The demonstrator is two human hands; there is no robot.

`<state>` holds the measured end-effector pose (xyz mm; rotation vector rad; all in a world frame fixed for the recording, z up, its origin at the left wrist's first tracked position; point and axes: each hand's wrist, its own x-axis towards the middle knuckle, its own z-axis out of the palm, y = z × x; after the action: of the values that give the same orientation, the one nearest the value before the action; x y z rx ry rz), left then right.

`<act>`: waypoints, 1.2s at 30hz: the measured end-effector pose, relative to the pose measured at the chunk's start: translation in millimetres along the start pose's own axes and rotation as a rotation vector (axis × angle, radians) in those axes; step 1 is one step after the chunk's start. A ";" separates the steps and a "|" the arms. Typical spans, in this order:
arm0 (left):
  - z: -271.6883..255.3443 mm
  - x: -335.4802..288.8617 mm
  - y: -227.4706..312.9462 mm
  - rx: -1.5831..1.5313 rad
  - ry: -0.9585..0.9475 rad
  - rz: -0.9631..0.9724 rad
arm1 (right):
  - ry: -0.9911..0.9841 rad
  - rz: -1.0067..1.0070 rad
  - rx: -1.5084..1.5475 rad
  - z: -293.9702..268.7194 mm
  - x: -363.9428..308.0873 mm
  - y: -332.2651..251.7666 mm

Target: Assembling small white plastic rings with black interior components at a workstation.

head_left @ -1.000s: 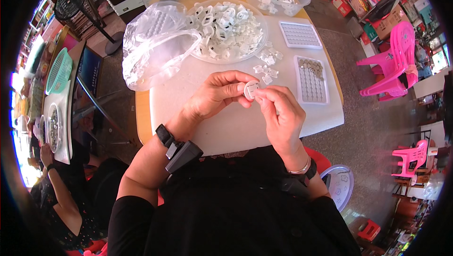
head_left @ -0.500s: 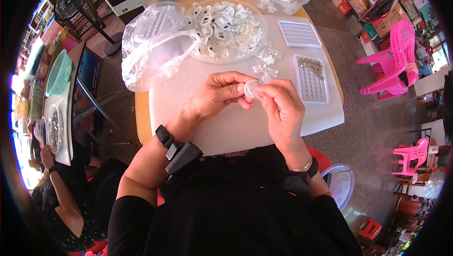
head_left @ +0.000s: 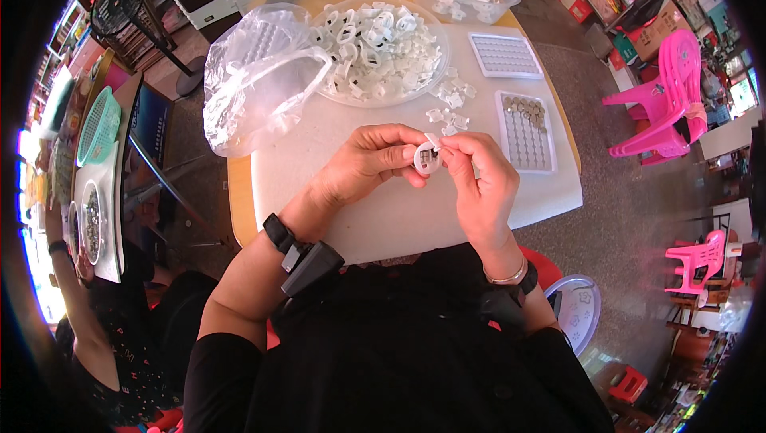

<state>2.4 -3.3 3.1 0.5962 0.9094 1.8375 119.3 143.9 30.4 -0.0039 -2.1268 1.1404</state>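
Above the bench (head_left: 241, 198), a round white part (head_left: 428, 167) is being gripped at its rim by the left hand (head_left: 363, 163); at its upper edge, a small white piece (head_left: 432, 139) is being pinched by the right hand (head_left: 484, 186). Light, stiff, perhaps slippery plastic is being suggested, the rim being favoured for hold over the delicate-looking openwork. Beyond, loose white pieces (head_left: 456, 121) and a heaped clear basin (head_left: 379, 104) are being supported.

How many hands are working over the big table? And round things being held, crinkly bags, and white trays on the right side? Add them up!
Hands: 2, left hand and right hand
Round white piece: 1
Clear bag: 1
Trays: 2, far tray and near tray
Total: 6
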 end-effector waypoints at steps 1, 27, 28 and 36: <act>-0.1 -0.1 0.3 0.001 -0.002 -0.005 | 0.008 0.052 0.040 1.0 0.0 0.3; -2.5 2.0 0.9 -0.061 0.023 0.041 | 0.131 0.093 0.058 -7.7 -9.5 5.4; -2.7 2.2 1.1 -0.071 0.042 0.061 | 0.095 0.125 -0.005 -4.7 -10.2 9.5; -2.0 4.2 1.1 -0.101 0.092 0.049 | -0.033 0.072 -0.317 14.7 -14.6 31.8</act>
<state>-1.4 -0.4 2.8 0.4785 0.8626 1.9561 111.7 148.0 -6.6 -0.2092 -2.3320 0.8368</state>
